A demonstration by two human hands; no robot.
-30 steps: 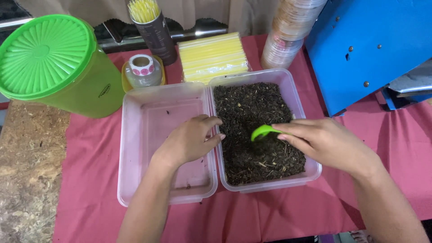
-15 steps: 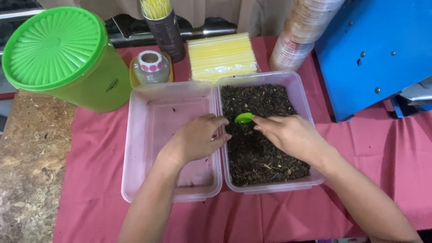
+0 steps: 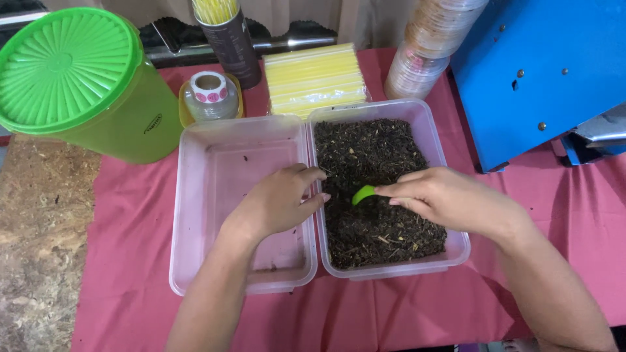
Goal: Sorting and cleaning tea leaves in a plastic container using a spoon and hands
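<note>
— starting with the big pieces, what's on the pink tablecloth (image 3: pixel 130 261)?

— a tall lime-green plastic canister with a ribbed round lid (image 3: pixel 72 78) at the far left, a blue metal machine body (image 3: pixel 541 72) at the far right, and two clear rectangular plastic tubs side by side in the middle. the left tub (image 3: pixel 195 208) is nearly bare inside; the right tub (image 3: pixel 450 241) is full of dark dried loose leaves (image 3: pixel 372 150).

— and the hands?

— the left hand (image 3: pixel 277 202) lies over the wall where the tubs meet, fingers loosely curled and close together, their tips on that rim; it holds nothing. the right hand (image 3: pixel 450 199) is over the leaves, thumb and fingertips pinched on the handle of a small lime-green plastic scoop (image 3: pixel 363 193).

— where does the scoop sit?

— its bowl sticks out left of the right fingertips, down at the leaf surface, near the left hand's fingertips but apart from them.

— smaller things behind?

— a flat pack of yellow straws (image 3: pixel 313 78), and a roll of round stickers (image 3: pixel 208 88).
</note>
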